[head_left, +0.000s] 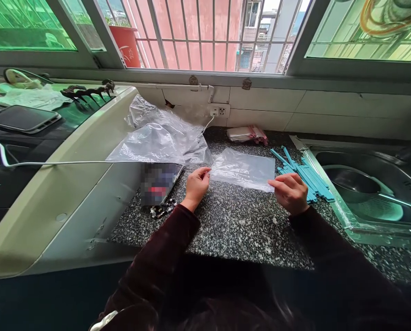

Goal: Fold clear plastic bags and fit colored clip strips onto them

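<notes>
A clear plastic bag point(244, 169) is stretched flat just over the speckled counter point(233, 225). My left hand point(197, 186) pinches its near left corner. At its near right corner, my right hand point(290, 192) grips the edge between thumb and fingers. Beyond my left hand lies a crumpled heap of clear plastic point(164, 138). Close to my right hand is a pile of light blue strips point(310, 177). A phone-like device point(160, 184), its screen blurred out, rests left of my left hand.
Small black and white beads point(160, 210) lie by the device. A pink-edged plastic packet point(247, 134) sits against the tiled wall. A sink point(374, 179) holding a pan is at right. A white cable point(64, 163) crosses from the left, where a cream-sided appliance point(70, 151) stands.
</notes>
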Demonstrator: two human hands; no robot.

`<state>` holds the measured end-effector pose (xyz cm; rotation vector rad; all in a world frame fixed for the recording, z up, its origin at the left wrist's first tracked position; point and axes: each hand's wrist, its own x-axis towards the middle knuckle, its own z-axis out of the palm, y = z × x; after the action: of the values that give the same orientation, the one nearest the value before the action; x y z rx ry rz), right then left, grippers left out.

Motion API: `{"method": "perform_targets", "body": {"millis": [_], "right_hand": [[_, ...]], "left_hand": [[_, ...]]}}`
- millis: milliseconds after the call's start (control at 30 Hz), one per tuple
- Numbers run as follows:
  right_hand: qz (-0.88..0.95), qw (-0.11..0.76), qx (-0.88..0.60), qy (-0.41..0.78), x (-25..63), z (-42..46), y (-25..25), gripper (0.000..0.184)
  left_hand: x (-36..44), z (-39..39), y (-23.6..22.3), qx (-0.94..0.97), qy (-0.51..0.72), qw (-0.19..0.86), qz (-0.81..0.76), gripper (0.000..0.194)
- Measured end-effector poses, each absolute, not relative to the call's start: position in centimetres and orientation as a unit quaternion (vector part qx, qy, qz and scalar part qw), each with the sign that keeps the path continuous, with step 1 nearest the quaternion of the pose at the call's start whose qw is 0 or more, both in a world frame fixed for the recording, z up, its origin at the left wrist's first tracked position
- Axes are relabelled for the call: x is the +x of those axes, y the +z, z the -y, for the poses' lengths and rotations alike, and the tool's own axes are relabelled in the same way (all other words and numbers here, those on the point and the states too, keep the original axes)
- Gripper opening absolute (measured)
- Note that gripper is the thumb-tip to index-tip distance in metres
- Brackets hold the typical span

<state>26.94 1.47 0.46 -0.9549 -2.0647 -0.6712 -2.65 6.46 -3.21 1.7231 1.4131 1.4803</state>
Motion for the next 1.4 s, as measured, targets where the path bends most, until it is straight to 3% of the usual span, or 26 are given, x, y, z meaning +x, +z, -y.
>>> {"method": "perform_targets", "body": {"millis": [233,367,533,800,900,1000,1400], "right_hand": [[0.764,0.354,-0.427,-0.329,27.8,-2.7,-0.3,0.015],[0.780,0.316,-0.443,-0.308,27.5,-2.8,-1.0,0.016],[0.800,0.287,-0.448,-0.278,27.7,-2.9,-1.2,0.015],[0.796,0.271,-0.423,-0.337,26.5,-2.2,-0.5,0.012],[0.808,0.273,-0.406,-0.328,23.9,-1.4,-0.2,0.018],[0.819,0.275,-0.399,-0.308,21.7,-1.0,0.0,0.009],[0.834,0.313,-0.373,-0.258,19.2,-1.3,0.2,0.009]], "left_hand": [[-1.6,-5.1,-2.4,0.666,0.551,0.273,-0.422,0.019],[-1.1,-5.0,-2.8,0.695,0.531,0.291,-0.387,0.031],[-1.7,-5.2,-2.8,0.742,0.509,0.211,-0.381,0.011],[-2.1,-5.0,-2.8,0.800,0.472,0.091,-0.359,0.013],[-1.5,-4.7,-2.9,0.812,0.478,0.082,-0.325,0.013],[-1.3,-4.3,-2.8,0.817,0.488,0.077,-0.298,0.012],[-0.6,-3.9,-2.1,0.801,0.526,0.066,-0.278,0.006]]}}
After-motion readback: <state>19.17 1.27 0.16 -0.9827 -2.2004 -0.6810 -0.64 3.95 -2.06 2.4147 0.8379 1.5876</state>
